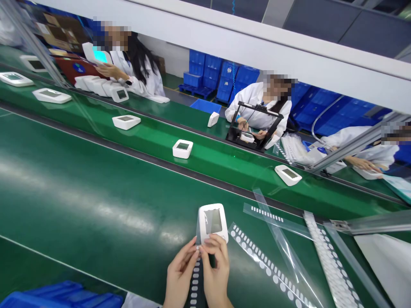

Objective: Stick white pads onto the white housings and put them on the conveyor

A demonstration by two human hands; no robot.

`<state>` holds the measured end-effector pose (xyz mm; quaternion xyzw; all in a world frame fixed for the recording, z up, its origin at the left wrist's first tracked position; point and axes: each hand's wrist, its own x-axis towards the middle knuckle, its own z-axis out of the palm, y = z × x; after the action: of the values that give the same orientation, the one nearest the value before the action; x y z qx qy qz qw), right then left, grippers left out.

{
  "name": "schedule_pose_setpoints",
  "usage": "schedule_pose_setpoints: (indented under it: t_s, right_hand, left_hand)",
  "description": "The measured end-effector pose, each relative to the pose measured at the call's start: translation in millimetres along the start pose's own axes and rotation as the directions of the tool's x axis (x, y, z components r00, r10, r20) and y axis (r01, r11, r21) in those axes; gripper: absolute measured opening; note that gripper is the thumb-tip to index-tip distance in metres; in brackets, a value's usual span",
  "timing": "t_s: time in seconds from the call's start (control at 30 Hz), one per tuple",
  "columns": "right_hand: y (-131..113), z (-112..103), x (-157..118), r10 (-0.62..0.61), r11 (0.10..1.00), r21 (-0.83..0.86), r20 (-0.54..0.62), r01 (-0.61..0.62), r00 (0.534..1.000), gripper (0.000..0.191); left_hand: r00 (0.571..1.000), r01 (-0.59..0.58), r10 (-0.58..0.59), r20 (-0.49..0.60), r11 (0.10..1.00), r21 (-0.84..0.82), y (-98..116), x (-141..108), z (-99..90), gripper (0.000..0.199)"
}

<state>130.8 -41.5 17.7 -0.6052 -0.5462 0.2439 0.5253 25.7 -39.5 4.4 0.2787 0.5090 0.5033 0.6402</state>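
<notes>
Close in front of me, my left hand (180, 271) and my right hand (216, 269) meet at the fingertips. Both are closed in a pinch on a clear sticker strip (194, 282) with a row of small white oval stickers, which runs down between them. One small white piece shows at the fingertips; which hand grips it I cannot tell. Just beyond the fingers a white device with a grey screen (220, 216) lies on the green table, and the strip's clear upper end overlaps its left side. My right fingers cover the device's lower edge.
More sticker strips (268, 265) lie at the right, beside a stack of strips (330, 256). Several white devices (183, 149) sit on the green conveyor (221, 160) ahead. Across it, co-workers in white coats (257, 100) handle devices. Blue bins (64, 295) stand at the lower left.
</notes>
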Motion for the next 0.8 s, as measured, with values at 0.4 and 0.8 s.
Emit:
schedule_pose_setpoints:
  t_s: [0.4,0.8]
  right_hand:
    - [10,-40,16,0.043,0.984,-0.178,0.125,-0.020,0.991,0.021]
    - [43,-70,52,0.268,0.960,-0.001,0.285,-0.280,0.920,0.038]
  left_hand:
    - [0.999,-0.025,0.029,-0.046,0.997,0.069,13,19,-16.0,0.062]
    - [1.000,-0.011,0.013,-0.023,0.997,0.078,11,23,-27.1,0.059]
